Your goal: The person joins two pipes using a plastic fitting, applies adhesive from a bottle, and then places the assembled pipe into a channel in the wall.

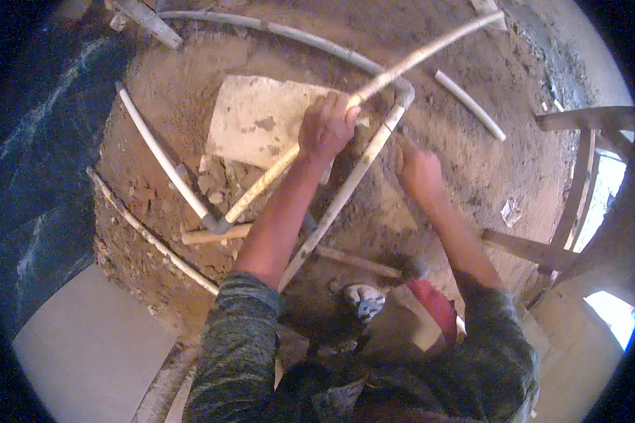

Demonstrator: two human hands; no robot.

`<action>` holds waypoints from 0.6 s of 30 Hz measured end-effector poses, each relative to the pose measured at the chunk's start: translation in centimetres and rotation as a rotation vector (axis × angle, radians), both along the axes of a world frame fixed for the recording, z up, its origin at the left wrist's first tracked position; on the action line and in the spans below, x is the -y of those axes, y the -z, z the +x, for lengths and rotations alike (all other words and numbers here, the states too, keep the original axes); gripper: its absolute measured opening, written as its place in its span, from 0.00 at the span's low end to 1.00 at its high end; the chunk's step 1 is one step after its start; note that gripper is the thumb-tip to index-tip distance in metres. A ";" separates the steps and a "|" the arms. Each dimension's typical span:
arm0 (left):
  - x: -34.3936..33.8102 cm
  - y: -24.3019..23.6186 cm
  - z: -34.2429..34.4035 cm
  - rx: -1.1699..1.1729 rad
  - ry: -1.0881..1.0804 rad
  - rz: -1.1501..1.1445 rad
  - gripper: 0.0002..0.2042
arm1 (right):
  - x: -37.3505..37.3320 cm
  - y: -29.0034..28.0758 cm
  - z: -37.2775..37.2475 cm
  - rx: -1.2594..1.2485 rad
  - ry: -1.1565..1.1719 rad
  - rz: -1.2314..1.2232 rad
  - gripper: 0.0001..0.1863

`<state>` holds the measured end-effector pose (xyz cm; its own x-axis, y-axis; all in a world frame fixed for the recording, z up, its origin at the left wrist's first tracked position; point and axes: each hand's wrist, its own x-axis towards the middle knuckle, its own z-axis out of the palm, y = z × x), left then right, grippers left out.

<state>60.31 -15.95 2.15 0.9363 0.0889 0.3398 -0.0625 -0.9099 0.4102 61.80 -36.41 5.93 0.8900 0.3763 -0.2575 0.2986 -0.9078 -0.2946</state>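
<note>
My left hand [326, 124] is closed round a long yellowish pipe [262, 183] that slants from a grey elbow [219, 223] at the lower left up to the top right. A white pipe [157, 151] runs into that same elbow. My right hand [420, 171] is closed over the dirt, just right of a second greyish pipe [342, 197] with an elbow [405, 92] at its upper end; what its fingers hold, if anything, is too small to tell. A pale flat slab [248, 120] lies under the yellowish pipe.
Loose pipe [470, 105] lies at the upper right, a wooden stick [151, 235] at the lower left. Dark veined panels [53, 141] border the left. Timber pieces [530, 252] stand at the right. A shoe [363, 302] shows below, beside a red object [432, 307].
</note>
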 end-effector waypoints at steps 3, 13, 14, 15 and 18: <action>1.1 -0.1 0.6 0.041 0.068 -0.041 0.12 | -2.1 2.9 3.1 0.120 -0.111 0.054 0.12; 0.4 0.3 0.3 0.051 0.040 -0.032 0.12 | -1.6 0.1 0.8 -0.041 -0.011 0.097 0.15; 0.8 0.1 0.6 0.032 0.051 -0.028 0.12 | -2.2 1.0 2.2 0.002 -0.044 0.087 0.16; 1.2 0.0 0.8 0.008 0.066 -0.019 0.12 | -2.7 2.6 3.4 0.041 -0.073 0.081 0.16; -0.1 0.1 -0.1 -0.042 0.035 -0.021 0.11 | -1.5 2.8 1.1 0.059 -0.077 0.155 0.16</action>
<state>60.24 -15.81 2.01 0.9524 0.0627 0.2985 -0.0764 -0.8984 0.4325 62.94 -34.89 3.17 0.8688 0.4750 -0.1397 0.3862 -0.8267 -0.4092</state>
